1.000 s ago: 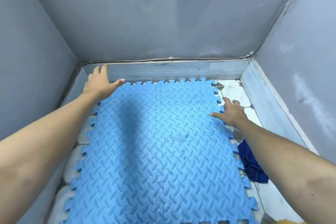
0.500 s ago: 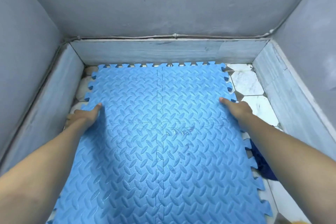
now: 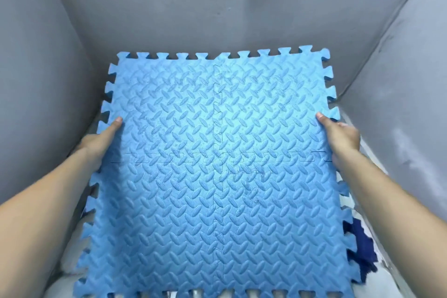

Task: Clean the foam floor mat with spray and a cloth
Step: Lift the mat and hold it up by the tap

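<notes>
Two hands, left hand (image 3: 101, 139) and right hand (image 3: 339, 136), each clamping mat (image 3: 217, 164) side edges, walls (image 3: 399, 68) close.

Soft, even overhead light; faint sheen on the mat (image 3: 217, 152) centre; wide-angle bending at edges; slight motion blur.

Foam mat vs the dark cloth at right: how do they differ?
The foam mat is light blue; the cloth is dark navy. The mat is large, stiff and ridged, with puzzle-tooth edges; the cloth is small, limp and crumpled. The left hand and right hand grip the mat's sides; the cloth lies untouched beside it, partly hidden. Both are blue.
</notes>
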{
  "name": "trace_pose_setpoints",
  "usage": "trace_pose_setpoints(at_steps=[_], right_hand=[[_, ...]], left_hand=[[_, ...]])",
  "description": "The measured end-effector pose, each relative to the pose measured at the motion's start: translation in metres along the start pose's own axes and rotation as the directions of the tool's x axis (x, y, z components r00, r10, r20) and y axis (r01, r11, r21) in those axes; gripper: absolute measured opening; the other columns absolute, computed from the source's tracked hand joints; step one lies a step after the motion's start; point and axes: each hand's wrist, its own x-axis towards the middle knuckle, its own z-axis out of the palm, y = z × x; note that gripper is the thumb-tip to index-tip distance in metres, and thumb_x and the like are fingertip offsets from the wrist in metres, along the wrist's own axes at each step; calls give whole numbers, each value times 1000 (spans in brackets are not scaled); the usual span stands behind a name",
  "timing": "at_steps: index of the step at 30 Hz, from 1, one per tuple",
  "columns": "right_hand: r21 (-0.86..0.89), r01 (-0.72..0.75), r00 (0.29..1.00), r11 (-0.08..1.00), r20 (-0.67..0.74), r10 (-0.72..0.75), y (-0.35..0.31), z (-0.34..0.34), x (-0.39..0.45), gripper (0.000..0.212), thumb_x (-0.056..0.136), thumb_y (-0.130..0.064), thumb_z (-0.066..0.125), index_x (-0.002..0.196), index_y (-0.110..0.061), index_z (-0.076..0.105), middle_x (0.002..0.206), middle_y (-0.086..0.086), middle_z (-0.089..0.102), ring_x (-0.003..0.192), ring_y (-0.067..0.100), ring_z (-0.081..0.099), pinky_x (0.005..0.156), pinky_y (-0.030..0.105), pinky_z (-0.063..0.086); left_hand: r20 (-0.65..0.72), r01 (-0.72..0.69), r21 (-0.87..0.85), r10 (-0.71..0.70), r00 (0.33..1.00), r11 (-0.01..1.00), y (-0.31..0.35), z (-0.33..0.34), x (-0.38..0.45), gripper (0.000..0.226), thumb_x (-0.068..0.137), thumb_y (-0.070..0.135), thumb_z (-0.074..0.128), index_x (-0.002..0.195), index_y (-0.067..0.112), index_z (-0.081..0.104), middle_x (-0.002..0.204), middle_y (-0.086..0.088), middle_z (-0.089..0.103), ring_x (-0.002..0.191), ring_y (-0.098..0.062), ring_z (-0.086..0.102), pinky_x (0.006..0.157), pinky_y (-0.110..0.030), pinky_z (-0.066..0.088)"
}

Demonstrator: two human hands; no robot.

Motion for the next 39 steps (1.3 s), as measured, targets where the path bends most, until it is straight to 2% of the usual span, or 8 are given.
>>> trace_pose_setpoints(at_steps=[9,13,17,21,24,29,36,39], right_hand=[[17,182,983,983,-30,-182,-81,-12,32,56,71,-62,72,86,-8,70,85,10,72,73,23,61,73,34,46],[-280,198,963,939,-125,-240,-139,-3,26,80,84,-41,71,139,9,41,143,32,42,136,40,37,112,45,30],[-299,727,662,618,65,-747,-237,25,-15,75,90,-35,56,150,-2,25,159,14,25,149,31,15,121,44,18],[-453,867,400,208,384,-832,-317,49,-40,73,93,-17,48,154,-4,12,164,10,10,152,25,-2,123,39,4],[-606,794,445,52,521,-728,-331,61,-35,62,88,-14,48,145,0,29,155,15,30,151,28,5,123,45,7],[-637,759,516,135,461,-723,-337,72,-45,47,81,-17,52,125,0,48,132,21,51,128,36,42,117,45,23],[-699,705,544,121,422,-726,-337,73,-53,59,78,-18,59,132,2,44,134,24,49,131,38,41,120,44,15],[-717,690,538,94,422,-730,-334,72,-56,62,77,-18,59,133,2,42,136,25,47,133,38,39,121,45,14]], left_hand=[[52,-131,-321,156,986,938,80,-18,-16,83,61,64,76,119,8,56,137,-16,50,114,-32,52,96,-44,42],[10,-179,-454,205,979,873,124,-11,-26,72,54,60,83,103,12,62,118,-15,65,98,-28,62,90,-40,49],[-78,-213,-460,199,977,862,139,2,-33,57,66,52,80,99,13,56,119,-12,61,101,-30,57,83,-38,45],[-64,-225,-445,219,974,867,132,15,-41,53,71,49,78,102,12,56,103,-6,57,90,-22,49,74,-34,38],[-44,-215,-465,220,975,859,129,17,-42,52,71,46,79,101,11,55,92,-2,55,86,-20,48,72,-33,38],[-42,-239,-464,249,968,853,123,18,-41,49,72,45,78,97,11,53,84,-1,52,69,-14,44,61,-30,37],[-56,-402,-346,409,911,848,119,19,-34,54,71,52,77,110,21,54,117,4,54,106,-20,53,86,-36,44],[-58,-446,-243,446,893,861,127,17,-30,53,73,49,76,108,16,54,112,1,58,97,-20,54,80,-33,42]])
